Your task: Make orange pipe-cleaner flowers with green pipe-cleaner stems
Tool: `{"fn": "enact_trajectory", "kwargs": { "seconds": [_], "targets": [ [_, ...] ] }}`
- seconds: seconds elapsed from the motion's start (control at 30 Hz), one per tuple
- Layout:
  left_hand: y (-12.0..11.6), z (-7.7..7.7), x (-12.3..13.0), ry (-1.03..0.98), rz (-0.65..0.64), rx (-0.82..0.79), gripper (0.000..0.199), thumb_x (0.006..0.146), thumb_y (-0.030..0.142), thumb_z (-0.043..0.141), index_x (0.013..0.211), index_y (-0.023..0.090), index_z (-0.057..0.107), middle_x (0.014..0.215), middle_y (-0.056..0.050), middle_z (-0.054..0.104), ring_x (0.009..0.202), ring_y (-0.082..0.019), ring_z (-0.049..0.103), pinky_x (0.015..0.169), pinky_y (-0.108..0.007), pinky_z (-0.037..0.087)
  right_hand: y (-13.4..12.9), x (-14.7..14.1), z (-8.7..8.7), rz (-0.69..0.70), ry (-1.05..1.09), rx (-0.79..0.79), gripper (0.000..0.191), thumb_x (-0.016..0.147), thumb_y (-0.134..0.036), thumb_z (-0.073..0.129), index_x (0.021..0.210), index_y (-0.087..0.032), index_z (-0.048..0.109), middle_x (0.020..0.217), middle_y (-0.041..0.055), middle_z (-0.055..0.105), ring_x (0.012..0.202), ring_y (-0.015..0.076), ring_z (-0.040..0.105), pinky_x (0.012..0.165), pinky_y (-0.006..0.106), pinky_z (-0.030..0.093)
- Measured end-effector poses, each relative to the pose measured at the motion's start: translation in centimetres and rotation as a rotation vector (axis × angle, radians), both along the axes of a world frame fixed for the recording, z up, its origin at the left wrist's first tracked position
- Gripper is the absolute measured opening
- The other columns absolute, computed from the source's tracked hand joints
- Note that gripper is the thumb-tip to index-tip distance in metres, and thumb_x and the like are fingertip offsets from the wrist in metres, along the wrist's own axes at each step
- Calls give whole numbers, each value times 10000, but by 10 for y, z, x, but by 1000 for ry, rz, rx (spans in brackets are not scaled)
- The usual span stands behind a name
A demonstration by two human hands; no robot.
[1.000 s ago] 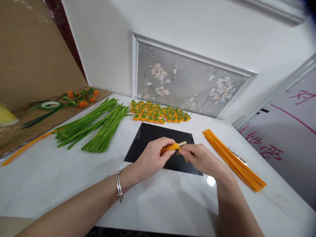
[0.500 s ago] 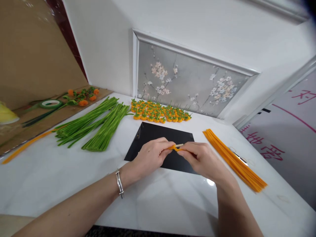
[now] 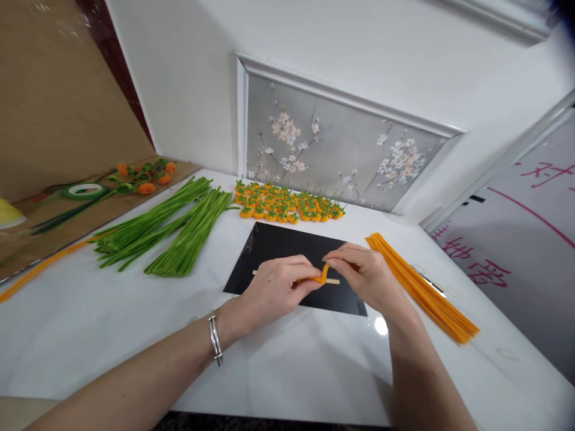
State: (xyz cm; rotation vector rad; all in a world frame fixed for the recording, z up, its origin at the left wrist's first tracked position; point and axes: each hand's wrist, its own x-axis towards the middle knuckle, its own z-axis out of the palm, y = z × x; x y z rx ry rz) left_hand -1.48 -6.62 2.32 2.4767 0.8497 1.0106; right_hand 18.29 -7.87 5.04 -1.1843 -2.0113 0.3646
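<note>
My left hand [image 3: 279,288] is closed round a thin wooden stick [image 3: 333,281], whose ends stick out on both sides of it. An orange pipe cleaner [image 3: 324,274] is wound on the stick at my left fingertips, and its short loose end rises from there. Between thumb and fingertips, my right hand [image 3: 366,272] pinches that loose end. Both hands are above a black mat [image 3: 287,236]. The part of the stick inside my left hand is hidden.
Green pipe cleaners [image 3: 188,239] lie in bundles at the left. Behind the mat stand several small orange-and-green pieces [image 3: 287,202]. An orange pipe cleaner bundle [image 3: 422,287] lies at the right, beside scissors [image 3: 432,282]. Green tape [image 3: 85,190] is at far left.
My right hand has lifted slightly, and the pipe cleaner's end now points upward. The stick has turned more level, its left end now showing past my left hand.
</note>
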Motion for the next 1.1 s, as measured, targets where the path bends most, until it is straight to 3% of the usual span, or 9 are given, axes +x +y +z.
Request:
{"fn": "enact_trajectory", "kwargs": {
  "seconds": [0.17,0.33,0.47,0.57,0.73,0.8,0.93,1.1],
  "targets": [
    [-3,-1,1,-66,34,-12,113,879,209,581,906,207,691,876,4,670,750,-111,595,646,-223,433,-1,0,-2,-40,-73,-64,118,869,-225,571,801,-199,664,689,-15,624,593,115,527,564,227,401],
    [-3,1,1,-89,60,-20,217,890,166,545,1065,225,657,872,10,655,757,-107,587,658,-219,437,-4,0,0,42,-170,-173,217,868,-120,470,708,-195,596,626,-38,580,566,97,491,539,207,356],
    [0,0,-1,-73,70,-18,230,908,144,504,1032,243,671,920,12,649,801,-108,593,693,-220,438,-7,1,2,98,-186,-269,184,900,-190,460,752,-201,568,636,-46,572,523,86,460,503,201,341],
    [1,0,-1,-28,112,-14,217,905,147,507,1012,242,671,899,13,642,776,-114,583,672,-229,429,-7,-1,0,50,-162,-253,97,898,-296,510,910,-218,567,640,-57,546,529,92,450,485,200,334],
    [3,1,-3,36,112,-43,177,889,135,509,917,202,671,837,2,635,746,-129,576,659,-248,433,-4,-10,-8,29,-196,-149,225,946,-332,429,791,-211,537,651,-33,556,559,108,476,533,222,350],
    [6,5,-5,18,60,-91,175,862,159,561,1007,202,650,890,-9,650,786,-144,594,704,-266,460,-3,-10,-9,28,-208,-114,236,946,-309,434,755,-208,529,644,-31,546,559,108,473,542,225,346],
    [12,13,-14,0,-40,-142,439,774,163,667,1195,222,556,1130,-47,627,987,-196,594,854,-327,470,-1,-1,-7,-23,-192,-99,199,935,-281,460,777,-209,558,594,-47,514,510,95,438,513,215,331],
    [13,14,-16,113,6,-102,296,836,198,608,1130,219,589,951,-16,638,762,-143,585,695,-273,449,-1,5,-3,-60,-151,-131,232,934,-295,456,740,-204,547,574,-50,497,487,87,413,476,207,319]
  ]
}}
